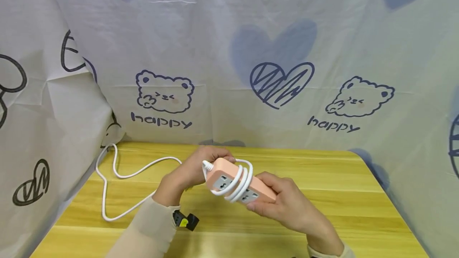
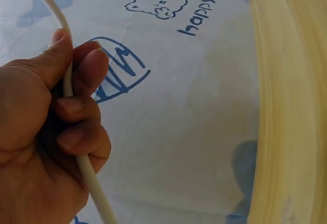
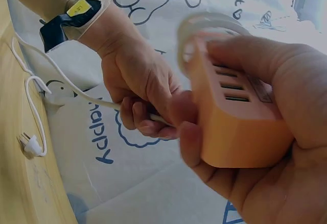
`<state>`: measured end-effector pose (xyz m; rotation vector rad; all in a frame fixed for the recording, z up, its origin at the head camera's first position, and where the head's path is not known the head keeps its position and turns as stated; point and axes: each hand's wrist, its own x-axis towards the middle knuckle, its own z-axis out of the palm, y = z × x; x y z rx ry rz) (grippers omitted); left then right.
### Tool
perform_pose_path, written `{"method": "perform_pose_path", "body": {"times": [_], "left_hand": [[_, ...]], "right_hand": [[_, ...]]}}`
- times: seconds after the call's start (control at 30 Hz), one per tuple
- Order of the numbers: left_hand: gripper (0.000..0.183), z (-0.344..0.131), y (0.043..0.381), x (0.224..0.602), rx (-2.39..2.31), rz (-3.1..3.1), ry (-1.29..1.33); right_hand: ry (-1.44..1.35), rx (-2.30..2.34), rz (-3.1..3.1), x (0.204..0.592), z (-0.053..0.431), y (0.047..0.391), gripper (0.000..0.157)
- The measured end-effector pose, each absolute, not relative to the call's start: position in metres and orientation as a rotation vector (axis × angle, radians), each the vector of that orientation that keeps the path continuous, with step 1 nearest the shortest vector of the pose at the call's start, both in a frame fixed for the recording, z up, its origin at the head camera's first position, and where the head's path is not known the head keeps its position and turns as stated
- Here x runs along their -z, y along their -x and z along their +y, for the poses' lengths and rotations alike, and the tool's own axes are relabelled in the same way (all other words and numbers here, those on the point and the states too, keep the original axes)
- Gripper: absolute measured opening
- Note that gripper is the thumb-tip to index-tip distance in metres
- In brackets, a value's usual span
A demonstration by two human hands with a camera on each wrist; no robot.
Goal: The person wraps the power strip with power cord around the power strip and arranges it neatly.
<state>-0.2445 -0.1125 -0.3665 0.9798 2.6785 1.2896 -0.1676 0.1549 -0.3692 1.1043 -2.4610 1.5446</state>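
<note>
A peach-coloured power strip (image 1: pixel 264 191) with white socket faces is held tilted above the table. My right hand (image 1: pixel 288 204) grips its near right end, thumb on one side and fingers round the other. Several turns of white cord (image 1: pixel 244 182) wrap around the strip's middle. With curled fingers, my left hand (image 1: pixel 201 165) holds the cord close to the strip's far left end; in the left wrist view the cord (image 2: pixel 94 183) runs through the fist. Slots (image 3: pixel 235 86) show on the strip's end face in the right wrist view.
The loose cord (image 1: pixel 104 194) trails in a wide loop over the left of the wooden table (image 1: pixel 322 226). Its white plug (image 3: pixel 33 146) lies on the table in the right wrist view. A printed cloth (image 1: pixel 229 122) hangs behind and along the sides.
</note>
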Motion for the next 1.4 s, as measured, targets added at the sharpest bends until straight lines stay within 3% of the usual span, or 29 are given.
{"method": "perform_pose_path", "body": {"times": [0.33,0.77,1.0,1.4], "left_hand": [[0.037,-0.108,0.224,0.376,-1.129,2.824,-0.954],[0.020,-0.104,0.183,0.384,-1.217,2.850,-0.770],[0.028,-0.114,0.171,0.382,-1.139,2.926,-0.726],[0.015,-0.126,0.156,0.364,-0.973,3.073,-0.921]], "right_hand": [[-0.806,-1.635,-2.348,0.370,0.148,0.169,0.032],[-0.372,-1.617,-2.367,0.370,0.140,0.170,0.033],[-0.194,-1.497,-2.423,0.370,0.140,0.173,0.034],[-0.119,-1.247,-2.537,0.372,0.139,0.179,0.035]]}}
